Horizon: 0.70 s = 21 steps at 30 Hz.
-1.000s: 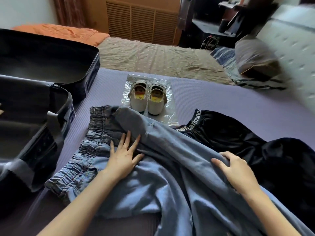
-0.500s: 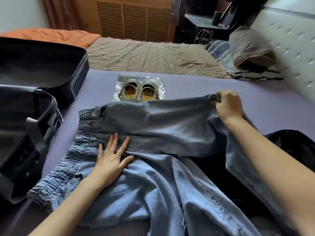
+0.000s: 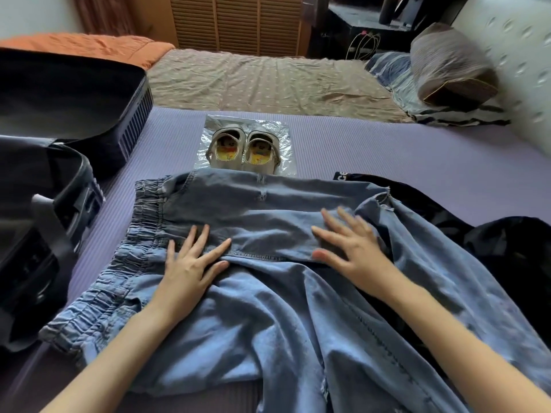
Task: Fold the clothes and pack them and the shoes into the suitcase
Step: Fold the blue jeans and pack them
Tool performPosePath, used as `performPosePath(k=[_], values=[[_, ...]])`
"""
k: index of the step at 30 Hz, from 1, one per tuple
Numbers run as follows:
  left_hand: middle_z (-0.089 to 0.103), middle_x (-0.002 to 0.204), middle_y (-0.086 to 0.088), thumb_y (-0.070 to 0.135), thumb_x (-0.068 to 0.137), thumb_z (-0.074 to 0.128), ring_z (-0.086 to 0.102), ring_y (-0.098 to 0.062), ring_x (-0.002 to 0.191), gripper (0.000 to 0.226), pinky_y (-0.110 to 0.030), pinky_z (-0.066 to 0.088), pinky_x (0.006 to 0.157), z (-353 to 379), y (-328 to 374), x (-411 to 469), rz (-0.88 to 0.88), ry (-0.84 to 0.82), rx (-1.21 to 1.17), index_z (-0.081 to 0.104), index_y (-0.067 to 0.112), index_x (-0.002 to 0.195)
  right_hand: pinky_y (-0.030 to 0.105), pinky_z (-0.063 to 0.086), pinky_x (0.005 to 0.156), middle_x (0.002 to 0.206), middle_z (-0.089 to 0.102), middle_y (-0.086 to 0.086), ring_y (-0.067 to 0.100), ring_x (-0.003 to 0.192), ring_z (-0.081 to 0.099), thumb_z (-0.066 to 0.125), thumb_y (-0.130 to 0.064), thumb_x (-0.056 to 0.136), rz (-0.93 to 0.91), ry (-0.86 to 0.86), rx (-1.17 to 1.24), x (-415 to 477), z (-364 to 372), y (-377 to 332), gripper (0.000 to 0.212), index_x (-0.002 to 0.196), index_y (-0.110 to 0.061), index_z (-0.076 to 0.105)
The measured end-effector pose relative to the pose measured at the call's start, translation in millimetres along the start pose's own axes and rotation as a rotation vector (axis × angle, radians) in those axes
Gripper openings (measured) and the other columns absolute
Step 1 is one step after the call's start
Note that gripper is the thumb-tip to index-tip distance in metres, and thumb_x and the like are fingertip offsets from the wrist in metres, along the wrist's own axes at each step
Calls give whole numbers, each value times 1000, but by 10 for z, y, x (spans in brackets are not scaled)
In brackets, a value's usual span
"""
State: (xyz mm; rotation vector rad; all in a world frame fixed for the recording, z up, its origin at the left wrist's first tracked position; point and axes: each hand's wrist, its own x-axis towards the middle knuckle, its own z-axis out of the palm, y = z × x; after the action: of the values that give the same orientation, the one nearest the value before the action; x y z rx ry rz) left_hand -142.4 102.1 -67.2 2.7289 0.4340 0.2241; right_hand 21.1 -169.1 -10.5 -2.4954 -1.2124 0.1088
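Across the purple mat (image 3: 417, 162), blue jeans (image 3: 268, 308) lie with one leg folded sideways, waistband toward the open suitcase (image 3: 59, 174) at left. The left hand (image 3: 190, 263) and right hand (image 3: 351, 251) press flat on the folded leg, fingers spread, gripping nothing. Shoes (image 3: 243, 152) sit on a plastic sheet (image 3: 286, 135) just beyond the fold's far edge. A black garment (image 3: 507, 248) lies partly under the jeans at right, with bare mat beyond it. Half a second ago the right hand held that leg aloft; now it lies flat.
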Motion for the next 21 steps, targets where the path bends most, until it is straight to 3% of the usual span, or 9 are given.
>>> performPosePath(k=[2, 4, 8, 11, 13, 15, 19, 21], values=[[7, 158, 1, 75, 74, 7, -10, -10, 143, 71, -46, -12, 114, -33, 24, -35, -3, -8, -14, 20, 46, 138, 38, 0, 120, 153, 1, -18, 4, 143, -5, 34, -73, 84, 21, -45, -30, -194, 127, 48, 71, 144, -40, 16], [4, 156, 6, 83, 72, -1, -12, -5, 143, 78, -43, -16, 113, -72, 96, -88, 26, 4, -53, 21, 47, 137, 39, 7, 120, 154, 5, -17, 6, 145, 0, 50, -54, 90, 42, 10, 39, -368, 180, 71, 62, 142, -42, 17], [4, 156, 10, 85, 72, -7, -9, -2, 143, 78, -38, -12, 115, -111, 382, -321, 110, -11, -127, 21, 49, 137, 34, 12, 120, 154, 22, -15, 5, 144, 15, 47, -65, 86, 108, 142, 115, -744, 94, -36, 61, 139, -34, 43], [0, 155, 16, 85, 73, -5, -10, 3, 142, 79, -35, -11, 116, -80, 449, -611, 123, -40, -111, 13, 48, 140, 34, 28, 114, 139, 41, -17, 4, 133, 35, 46, -61, 84, 246, 224, 147, -1164, 99, -164, 57, 130, -30, 56], [-3, 156, 11, 85, 72, -7, -8, -4, 144, 86, -32, -12, 115, -37, 300, -784, 80, -57, -17, 8, 42, 145, 34, 36, 109, 129, 46, -21, 1, 125, 43, 36, -75, 82, 299, 247, 159, -1377, 156, -249, 67, 127, -31, 58], [4, 157, 1, 83, 76, -4, -1, -14, 145, 88, -27, -12, 114, -21, 114, -882, 37, -46, 81, 9, 33, 148, 31, 31, 112, 135, 43, -21, 1, 129, 40, 31, -82, 77, 274, 252, 138, -1448, 252, -291, 78, 133, -33, 52], [9, 156, -3, 83, 76, -3, 2, -15, 144, 94, -30, -5, 114, -48, -52, -917, -34, -45, 110, 10, 24, 148, 19, -7, 116, 151, 17, -22, 0, 145, 5, 15, -81, 82, 203, 139, 108, -1322, 410, -423, 78, 144, -37, 31], [4, 156, -1, 86, 71, -9, -4, -12, 143, 100, -30, -7, 115, -64, -77, -928, -35, -33, 114, 5, 23, 148, 24, -7, 117, 153, 16, -17, 5, 146, 0, 8, -79, 85, 155, 128, -16, -1249, 532, -446, 79, 146, -33, 30]])
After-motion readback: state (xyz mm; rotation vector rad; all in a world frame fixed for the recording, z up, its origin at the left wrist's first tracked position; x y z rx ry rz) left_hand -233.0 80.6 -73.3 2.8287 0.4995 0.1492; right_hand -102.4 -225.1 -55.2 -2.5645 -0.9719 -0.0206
